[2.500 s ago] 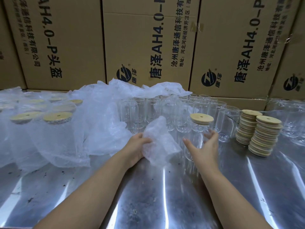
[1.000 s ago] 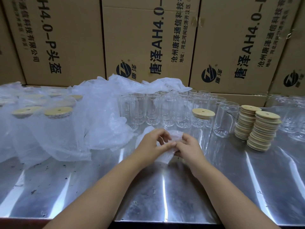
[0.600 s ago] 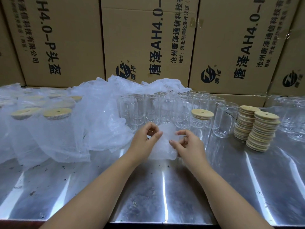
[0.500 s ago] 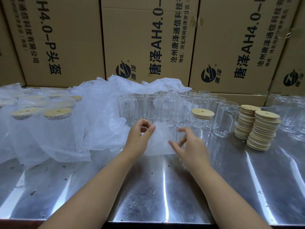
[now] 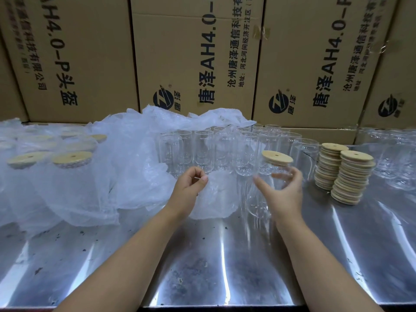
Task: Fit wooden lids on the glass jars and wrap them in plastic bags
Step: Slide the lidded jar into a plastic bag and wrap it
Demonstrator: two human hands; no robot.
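**One Capped Jar Meets Its Bag While Dozens Wait**

At the far left of the scratched steel table, wrapped glass jars stand under cloudy film. At least six round wooden lids show through it, though the exact number cannot be told. Beside them lies a loose heap of clear plastic bags. Next, the person's left hand pinches the edge of one small clear plastic bag between thumb and forefinger, the bag resting on the table. Behind it stand lidless glass jars, well over a dozen and too overlapped to count. The right hand curls round the single capped, unwrapped glass jar, thumb in front and fingers behind the glass. Its pale wooden lid is seated on top, and the jar appears to stand on the table just beside the bag. Further right rise two stacks of round wooden lids, then more bare jars at the edge. Brown printed cardboard cartons back the scene. On this evidence only a small share is finished: this jar wants bagging, and most jars lack both lids and bags
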